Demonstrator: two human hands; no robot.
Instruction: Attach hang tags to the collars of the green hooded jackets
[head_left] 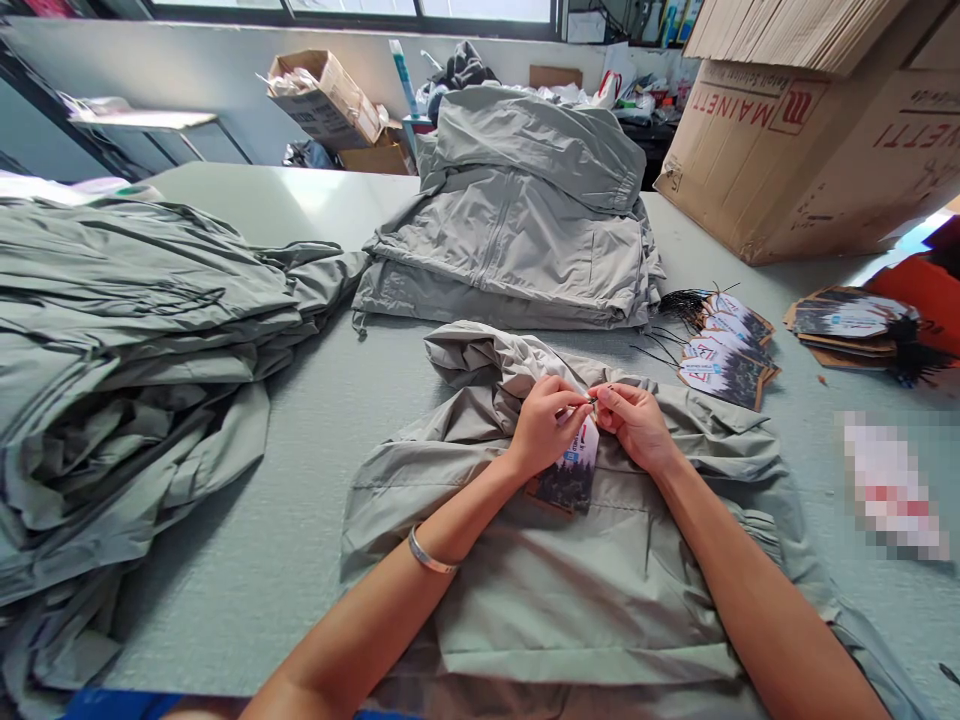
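- Left hand (541,425) and right hand (634,425) pinch the top of a printed hang tag (579,468)
- Grey jacket (570,590) lies beneath, on the surface (225,600)
- More hang tags (726,358) lie just beyond

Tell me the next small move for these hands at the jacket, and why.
I'd probably draw the fastening snug between the fingertips. The left hand and right hand pinch something small, too small to make out, right above the hang tag, which dangles against the grey-green jacket. The stacked tags nearby carry thin black cords, so it may be this tag's cord.
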